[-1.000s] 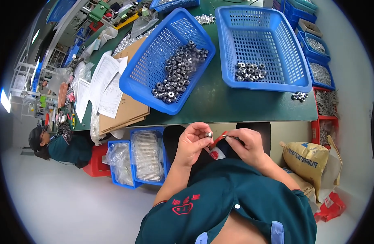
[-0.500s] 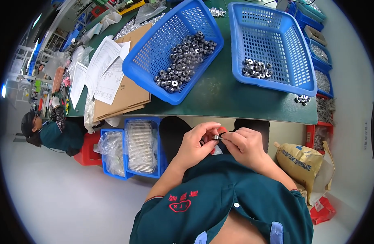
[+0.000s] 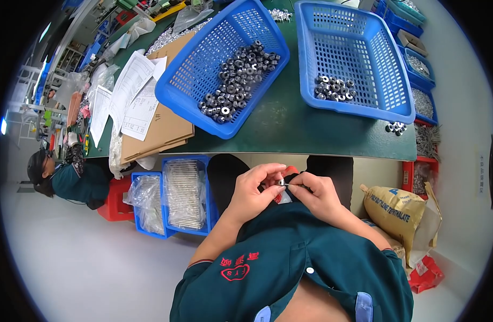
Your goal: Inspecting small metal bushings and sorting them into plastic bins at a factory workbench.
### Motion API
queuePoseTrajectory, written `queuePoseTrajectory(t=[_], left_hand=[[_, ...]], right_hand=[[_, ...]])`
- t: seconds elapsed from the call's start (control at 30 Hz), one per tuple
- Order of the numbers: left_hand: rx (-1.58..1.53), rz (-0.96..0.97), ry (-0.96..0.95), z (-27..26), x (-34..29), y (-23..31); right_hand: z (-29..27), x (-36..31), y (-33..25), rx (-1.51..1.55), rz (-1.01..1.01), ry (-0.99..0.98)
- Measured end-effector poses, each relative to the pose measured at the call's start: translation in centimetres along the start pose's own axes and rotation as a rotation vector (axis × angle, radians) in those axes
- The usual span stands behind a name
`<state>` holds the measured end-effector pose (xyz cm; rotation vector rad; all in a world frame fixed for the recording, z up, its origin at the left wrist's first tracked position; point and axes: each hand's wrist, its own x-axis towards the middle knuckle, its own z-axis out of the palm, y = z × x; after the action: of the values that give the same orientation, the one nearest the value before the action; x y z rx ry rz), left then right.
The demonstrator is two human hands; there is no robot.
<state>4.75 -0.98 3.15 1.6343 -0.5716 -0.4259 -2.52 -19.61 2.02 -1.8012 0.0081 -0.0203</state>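
Observation:
Over my lap, my left hand (image 3: 255, 189) pinches a small shiny metal ring (image 3: 281, 182) between thumb and fingers. My right hand (image 3: 315, 194) is closed right beside it, its fingertips on a thin, dark, stick-like tool whose tip meets the ring; its kind is too small to make out. On the green table ahead, the left blue basket (image 3: 168, 86) holds a large heap of similar metal rings (image 3: 238, 80). A smaller cluster of rings (image 3: 335, 88) lies in the right blue basket (image 3: 311, 48). A red and white item (image 3: 285, 197) shows partly behind my hands.
A few rings (image 3: 396, 128) sit by the table's right corner. Papers (image 3: 134, 102) and cardboard (image 3: 160, 134) lie on the left. Below stand blue crates (image 3: 187, 193) of bagged parts; a yellow sack (image 3: 394, 212) is at right. Another person (image 3: 72, 177) works at far left.
Both hands stay together over my lap, with the ring turned slightly between the fingers. The whole view has shifted a little, moving the baskets slightly left in the picture.

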Motion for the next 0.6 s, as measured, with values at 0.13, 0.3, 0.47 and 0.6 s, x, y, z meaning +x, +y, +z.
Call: queuePoseTrajectory(t=[0.13, 0.3, 0.47, 0.6], left_hand=[[0.227, 0.107, 0.001, 0.0, 0.2, 0.5], [0.239, 0.143, -0.020, 0.1, 0.3, 0.9], [0.059, 0.021, -0.031, 0.3, 0.0, -0.5], [-0.246, -0.082, 0.011, 0.9, -0.2, -1.4]], right_hand=[[0.0, -0.2, 0.1, 0.369, 0.350, -0.109], [-0.9, 0.1, 0.6, 0.907, 0.639, -0.264], [-0.9, -0.2, 0.2, 0.884, 0.598, -0.210], [-0.9, -0.1, 0.2, 0.810, 0.520, -0.138]])
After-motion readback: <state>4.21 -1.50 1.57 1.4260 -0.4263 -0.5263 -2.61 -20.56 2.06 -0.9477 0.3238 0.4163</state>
